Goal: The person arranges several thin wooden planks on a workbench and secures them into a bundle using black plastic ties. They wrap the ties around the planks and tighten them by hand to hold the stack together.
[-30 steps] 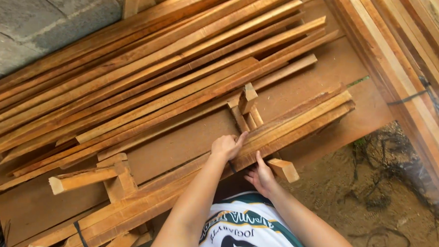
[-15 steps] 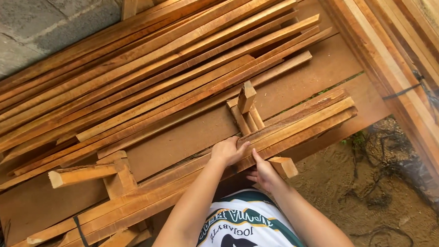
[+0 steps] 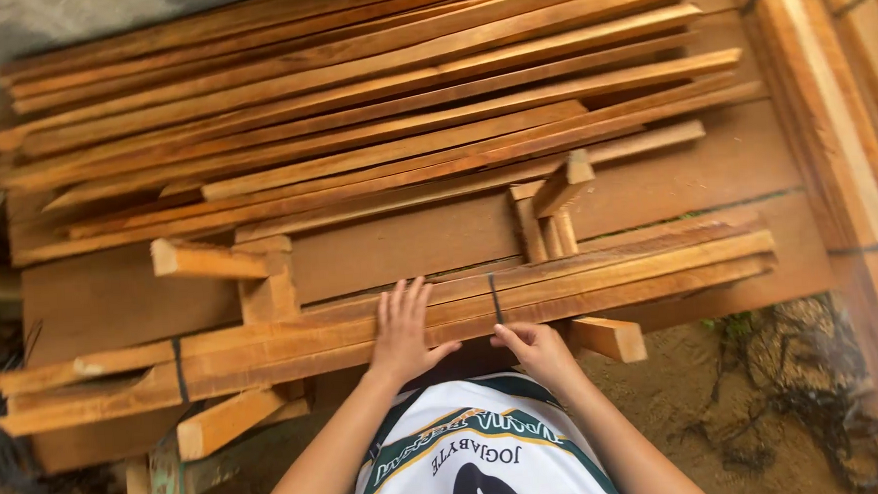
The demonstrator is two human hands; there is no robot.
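Nearest, left hand (image 3: 403,329) flat and spread wide on strapped bundle of wooden slats (image 3: 601,274) at frame centre, right hand (image 3: 534,347) fingers curled loosely at bundle's near edge, beside black strap (image 3: 495,296), loose slat stack (image 3: 352,111) beyond, upper frame.

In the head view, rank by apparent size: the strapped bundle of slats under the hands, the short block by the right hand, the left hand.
1. Strapped bundle of slats, largest by far.
2. Left hand and short block: they look alike, so no ranking.
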